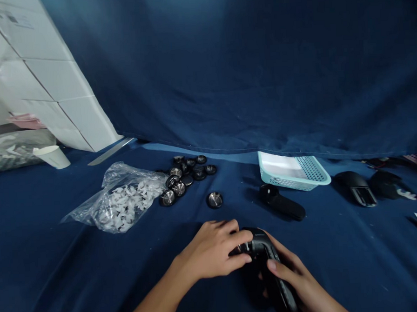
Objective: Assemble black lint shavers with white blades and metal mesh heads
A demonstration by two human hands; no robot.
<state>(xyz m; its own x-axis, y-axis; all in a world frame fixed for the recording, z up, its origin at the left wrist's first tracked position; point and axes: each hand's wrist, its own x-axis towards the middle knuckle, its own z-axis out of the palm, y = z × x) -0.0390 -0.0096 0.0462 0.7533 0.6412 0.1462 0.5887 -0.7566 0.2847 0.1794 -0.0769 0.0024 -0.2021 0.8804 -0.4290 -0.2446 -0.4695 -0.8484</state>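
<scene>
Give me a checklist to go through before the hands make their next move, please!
1. Right hand has a grip on the black device: ok, thumb on the near side.
2. Left hand reaches the device's top end: ok, its fingers are right there.
3. Bit between the left fingers sits straight: cannot tell, the fingers cover most of it.
4. Round discs all together: not ok, one loose disc lies apart from the pile of discs.
5. White pieces in their clear bag: ok.
6. Second black piece clear of both hands: ok, it lies farther away.
</scene>
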